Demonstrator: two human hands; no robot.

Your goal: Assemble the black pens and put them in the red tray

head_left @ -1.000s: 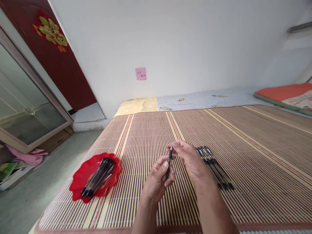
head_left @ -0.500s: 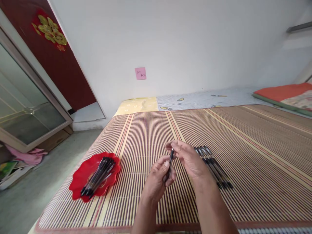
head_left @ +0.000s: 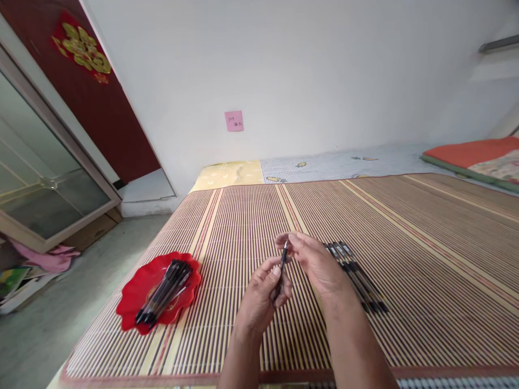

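A black pen (head_left: 284, 260) stands tilted between my hands, its silver tip pointing up and away. My left hand (head_left: 263, 292) is closed round the pen's lower body, thumb pressed along the side. My right hand (head_left: 314, 262) comes in from the right with its thumb and fingertips closed at the silver tip; the fingers partly hide what they pinch. Several black pens (head_left: 357, 278) lie side by side on the striped mat, just right of my right hand and partly behind that forearm. To the left, a bundle of black pens (head_left: 165, 292) rests in a red scalloped plate (head_left: 132, 294).
A bamboo-striped mat (head_left: 243, 227) covers the bed surface. Folded orange bedding (head_left: 470, 154) sits at the far right. A pink note (head_left: 234, 121) is stuck on the white wall behind. At left are a glass-panelled door (head_left: 48, 183) and the floor beyond the bed's edge.
The pen has shifted slightly in my hands, and more of its silver tip shows at my right fingertips. Both hands stay in nearly the same place.
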